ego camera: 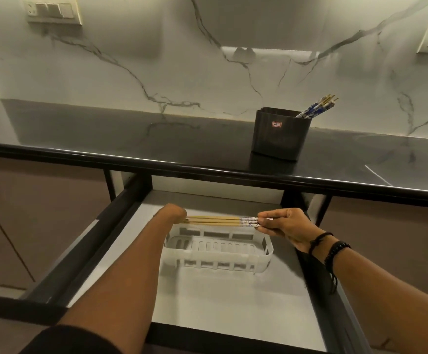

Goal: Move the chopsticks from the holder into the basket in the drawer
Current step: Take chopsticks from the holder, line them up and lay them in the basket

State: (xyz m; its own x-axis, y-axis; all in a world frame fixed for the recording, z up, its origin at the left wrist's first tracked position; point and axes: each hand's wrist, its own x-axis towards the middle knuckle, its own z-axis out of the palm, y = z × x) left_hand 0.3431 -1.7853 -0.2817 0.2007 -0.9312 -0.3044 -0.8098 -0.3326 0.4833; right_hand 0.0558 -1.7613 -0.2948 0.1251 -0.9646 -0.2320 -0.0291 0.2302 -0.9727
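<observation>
A bundle of wooden chopsticks (215,221) with blue-and-white patterned ends lies level just above the far rim of the white slotted basket (218,259). My right hand (284,224) pinches the patterned ends. My left hand (173,213) is bent at the wrist against the plain tips, its fingers hidden. The basket sits on the pale floor of the pulled-out drawer (121,241). On the dark counter stands a black holder (280,135), and several more patterned chopsticks (316,107) lean out of its right side.
The black countertop edge (156,164) overhangs the back of the drawer. Dark drawer rails run along both sides. Brown cabinet fronts flank the drawer. Wall sockets sit high on the marble backsplash at left and right.
</observation>
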